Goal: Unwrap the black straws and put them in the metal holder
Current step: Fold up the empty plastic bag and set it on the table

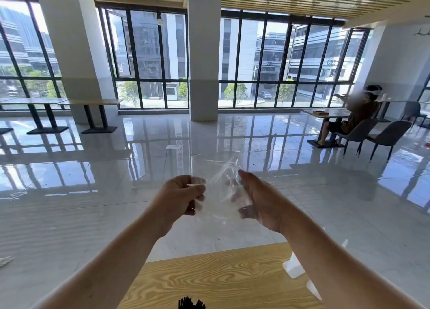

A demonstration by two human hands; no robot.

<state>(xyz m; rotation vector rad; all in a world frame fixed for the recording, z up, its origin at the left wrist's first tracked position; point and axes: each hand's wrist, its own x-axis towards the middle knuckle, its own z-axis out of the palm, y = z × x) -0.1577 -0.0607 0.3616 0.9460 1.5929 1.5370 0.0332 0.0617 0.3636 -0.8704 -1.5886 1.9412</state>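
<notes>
We hold a clear plastic wrapper [218, 183] up in the air with both hands.

Our left hand [180, 196] pinches one edge of the wrapper with closed fingers. Our right hand [260, 201] grips the other side, and we can see its fingertips through the plastic. Down at the bottom, the tops of the black straws [191, 303] poke up over the wooden table [221, 278]. We cannot see what they stand in. Far off, through the windows [279, 60], a building says "C22" and another says "C23".
</notes>
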